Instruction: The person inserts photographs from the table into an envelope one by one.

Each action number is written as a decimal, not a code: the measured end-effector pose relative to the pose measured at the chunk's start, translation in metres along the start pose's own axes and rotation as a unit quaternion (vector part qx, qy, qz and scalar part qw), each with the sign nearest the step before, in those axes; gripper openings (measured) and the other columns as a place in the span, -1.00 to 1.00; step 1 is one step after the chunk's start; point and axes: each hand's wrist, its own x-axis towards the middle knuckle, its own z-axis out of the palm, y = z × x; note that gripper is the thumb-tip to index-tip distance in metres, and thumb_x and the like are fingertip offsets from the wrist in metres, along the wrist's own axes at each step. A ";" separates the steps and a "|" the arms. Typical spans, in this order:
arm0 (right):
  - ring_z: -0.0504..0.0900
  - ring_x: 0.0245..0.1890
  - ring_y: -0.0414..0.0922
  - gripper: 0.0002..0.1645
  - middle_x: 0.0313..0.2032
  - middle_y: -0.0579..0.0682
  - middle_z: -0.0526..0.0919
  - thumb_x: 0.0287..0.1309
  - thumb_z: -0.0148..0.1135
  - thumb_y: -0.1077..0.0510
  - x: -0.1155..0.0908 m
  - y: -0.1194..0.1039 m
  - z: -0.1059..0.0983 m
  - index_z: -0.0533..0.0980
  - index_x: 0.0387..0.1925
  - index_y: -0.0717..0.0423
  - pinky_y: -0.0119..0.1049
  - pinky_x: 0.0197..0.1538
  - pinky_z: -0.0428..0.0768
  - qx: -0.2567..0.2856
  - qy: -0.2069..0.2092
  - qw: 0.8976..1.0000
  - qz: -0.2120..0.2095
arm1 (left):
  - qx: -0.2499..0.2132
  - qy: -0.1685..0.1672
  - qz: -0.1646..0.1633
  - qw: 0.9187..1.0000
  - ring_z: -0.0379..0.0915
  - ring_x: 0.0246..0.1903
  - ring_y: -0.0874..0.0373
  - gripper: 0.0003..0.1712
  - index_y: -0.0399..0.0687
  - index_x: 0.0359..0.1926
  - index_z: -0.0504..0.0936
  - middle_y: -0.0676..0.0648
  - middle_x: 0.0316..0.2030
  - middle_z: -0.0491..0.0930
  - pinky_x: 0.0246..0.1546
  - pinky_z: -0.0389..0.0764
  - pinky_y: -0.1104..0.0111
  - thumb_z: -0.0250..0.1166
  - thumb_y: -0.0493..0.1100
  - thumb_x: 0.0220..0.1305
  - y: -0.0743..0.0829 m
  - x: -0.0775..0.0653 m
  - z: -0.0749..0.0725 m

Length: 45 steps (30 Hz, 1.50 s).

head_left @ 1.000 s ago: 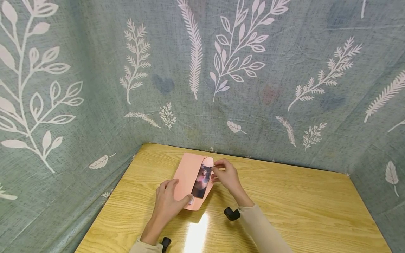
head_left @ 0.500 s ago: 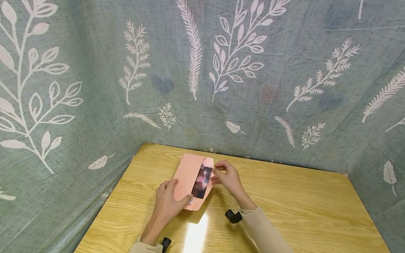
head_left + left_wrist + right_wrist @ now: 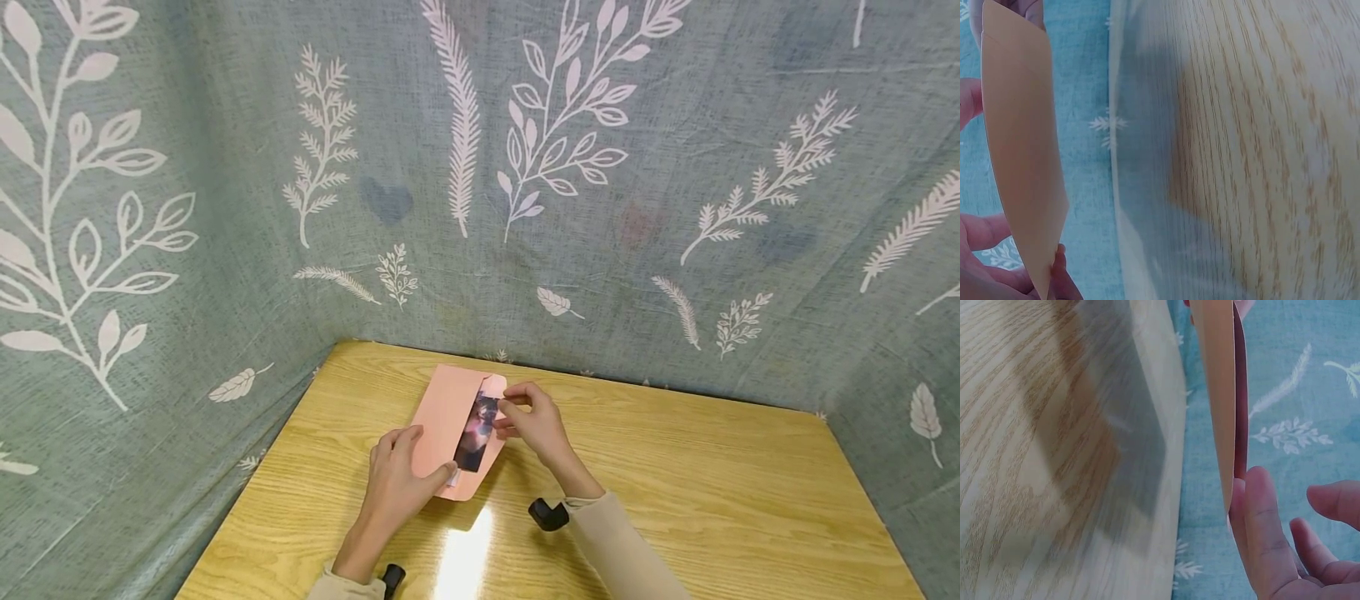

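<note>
A pink envelope (image 3: pixel 442 408) is held tilted over the table, its flap open to the right. From its mouth sticks out a card (image 3: pixel 477 429) with a dark, purple-pink picture. My left hand (image 3: pixel 397 475) grips the envelope from the left, thumb on the front at the mouth's near end, beside a small white strip (image 3: pixel 453 478). On the other side my right hand (image 3: pixel 536 421) pinches the card's right edge in front of the flap. In the right wrist view, the bowed card (image 3: pixel 1242 412) stands beside the envelope (image 3: pixel 1219 412) with fingertips at its lower end.
The wood-grain table (image 3: pixel 675 483) extends to the right and toward me, with a bright reflection below the envelope. A grey-green cloth (image 3: pixel 450 275) with white leaf prints hangs behind and at both sides. Black wrist devices (image 3: pixel 549 514) sit at both cuffs.
My right hand has shifted slightly left with the card, and a little less of the card shows outside the envelope. The left hand and the envelope stay nearly in place.
</note>
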 end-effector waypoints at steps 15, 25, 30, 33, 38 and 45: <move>0.72 -0.27 0.20 -0.62 -0.09 0.27 0.54 0.36 0.21 0.27 0.000 -0.003 0.013 0.42 0.10 0.43 -0.07 -0.24 0.70 0.007 -0.018 1.000 0.000 | 0.006 0.001 0.001 1.000 0.18 0.24 -0.17 0.00 -0.10 0.32 0.48 -0.23 0.28 0.29 0.08 0.39 -0.10 0.49 0.37 -0.03 0.003 0.002 -0.001; 0.68 -0.20 0.32 -0.59 -0.10 0.30 0.53 0.38 0.18 0.28 0.000 -0.006 0.018 0.40 0.13 0.48 0.01 -0.19 0.68 0.013 -0.035 0.999 0.006 | 0.006 0.002 0.004 1.000 0.17 0.25 -0.18 -0.03 -0.12 0.31 0.48 -0.23 0.27 0.31 0.11 0.38 -0.10 0.51 0.30 -0.02 0.004 0.002 -0.002; 0.67 -0.18 0.34 -0.60 -0.08 0.32 0.52 0.39 0.17 0.26 -0.001 -0.004 0.019 0.39 0.13 0.46 0.04 -0.17 0.67 0.013 -0.040 0.999 0.008 | 0.007 0.002 0.002 1.000 0.17 0.25 -0.18 -0.04 -0.13 0.31 0.48 -0.24 0.28 0.31 0.12 0.37 -0.10 0.52 0.28 -0.02 0.005 0.001 -0.003; 0.71 -0.23 0.23 -0.62 -0.10 0.27 0.53 0.38 0.19 0.24 0.001 0.001 0.020 0.42 0.11 0.41 -0.04 -0.21 0.69 0.012 -0.034 0.999 0.004 | 0.007 0.002 0.003 1.000 0.16 0.26 -0.18 -0.04 -0.14 0.31 0.48 -0.24 0.27 0.31 0.12 0.37 -0.10 0.52 0.28 -0.02 0.005 0.001 -0.003; 0.72 -0.24 0.19 -0.64 -0.12 0.24 0.54 0.37 0.19 0.25 0.002 0.001 0.022 0.43 0.09 0.41 -0.07 -0.21 0.69 0.013 -0.031 0.999 0.005 | 0.005 0.001 -0.002 1.000 0.16 0.26 -0.18 -0.03 -0.12 0.31 0.48 -0.23 0.28 0.31 0.12 0.37 -0.09 0.51 0.30 -0.02 0.004 0.001 -0.003; 0.70 -0.16 0.23 -0.60 -0.08 0.23 0.55 0.37 0.21 0.26 -0.001 -0.003 0.020 0.43 0.11 0.44 -0.02 -0.15 0.68 0.011 -0.021 1.000 0.005 | 0.008 0.003 -0.007 1.000 0.15 0.26 -0.19 -0.02 -0.12 0.32 0.47 -0.24 0.28 0.30 0.12 0.37 -0.11 0.50 0.32 -0.01 0.002 0.000 -0.004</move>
